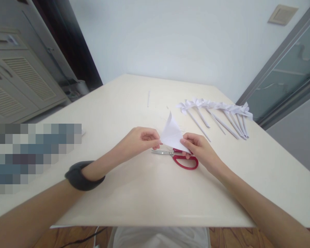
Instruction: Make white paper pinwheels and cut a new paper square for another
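Observation:
A small triangular piece of white paper (172, 132) is held up between my two hands over the middle of the table. My left hand (144, 138) pinches its lower left corner between thumb and fingertips. At the lower right corner, my right hand (196, 144) grips the sheet, thumb on top and fingers beneath. Under the paper and the right fingers lies a pair of scissors (186, 167) with red handles, its metal blades pointing left. Part of one handle is hidden by the paper and hand.
Several rolled paper pieces with curled, petal-like white tops (214, 105) lie fanned out at the back right of the table (113, 113). A thin white paper strip (148, 99) rests farther back. A blurred-out patch (33, 155) covers the left side. The wall (165, 41) borders the table's far edge.

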`<move>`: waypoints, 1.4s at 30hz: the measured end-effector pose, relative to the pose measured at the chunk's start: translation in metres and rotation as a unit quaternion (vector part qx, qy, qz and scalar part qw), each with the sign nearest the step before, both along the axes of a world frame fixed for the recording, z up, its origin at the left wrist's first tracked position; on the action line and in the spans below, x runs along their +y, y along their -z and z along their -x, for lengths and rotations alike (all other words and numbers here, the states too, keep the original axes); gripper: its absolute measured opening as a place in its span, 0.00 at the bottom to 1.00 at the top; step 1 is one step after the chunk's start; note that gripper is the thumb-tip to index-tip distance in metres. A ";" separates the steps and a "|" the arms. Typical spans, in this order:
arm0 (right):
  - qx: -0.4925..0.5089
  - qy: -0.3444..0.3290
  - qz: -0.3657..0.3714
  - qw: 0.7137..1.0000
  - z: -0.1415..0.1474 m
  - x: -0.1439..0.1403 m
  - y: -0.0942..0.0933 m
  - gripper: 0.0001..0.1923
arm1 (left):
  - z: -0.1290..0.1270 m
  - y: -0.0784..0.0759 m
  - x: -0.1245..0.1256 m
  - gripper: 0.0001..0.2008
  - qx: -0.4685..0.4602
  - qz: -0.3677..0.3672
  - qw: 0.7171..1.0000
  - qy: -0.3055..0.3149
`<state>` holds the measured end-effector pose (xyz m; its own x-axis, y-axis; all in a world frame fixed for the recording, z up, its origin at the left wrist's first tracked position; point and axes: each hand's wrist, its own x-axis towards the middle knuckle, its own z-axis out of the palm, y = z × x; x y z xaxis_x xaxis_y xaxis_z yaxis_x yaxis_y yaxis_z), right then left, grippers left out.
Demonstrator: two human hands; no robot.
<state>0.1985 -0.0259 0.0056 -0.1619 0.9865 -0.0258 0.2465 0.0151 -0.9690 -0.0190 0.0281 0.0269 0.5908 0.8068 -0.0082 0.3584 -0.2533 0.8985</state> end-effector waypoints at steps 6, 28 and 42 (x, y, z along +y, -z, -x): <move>-0.068 0.039 -0.038 0.996 0.002 -0.003 -0.002 0.10 | 0.000 0.003 0.000 0.08 0.022 0.023 0.999 0.015; -0.085 0.006 -0.024 0.996 -0.001 0.001 0.000 0.13 | 0.004 -0.001 0.004 0.06 -0.006 0.007 1.000 -0.013; -0.040 0.032 -0.037 0.998 -0.002 0.002 -0.004 0.12 | 0.002 0.002 0.005 0.08 0.021 0.030 0.999 0.017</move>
<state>0.2008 -0.0241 0.0093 -0.0991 0.9944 0.0373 0.3260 0.0679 -0.9429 -0.0211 0.0332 0.0254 0.6154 0.7840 -0.0819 0.3891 -0.2118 0.8965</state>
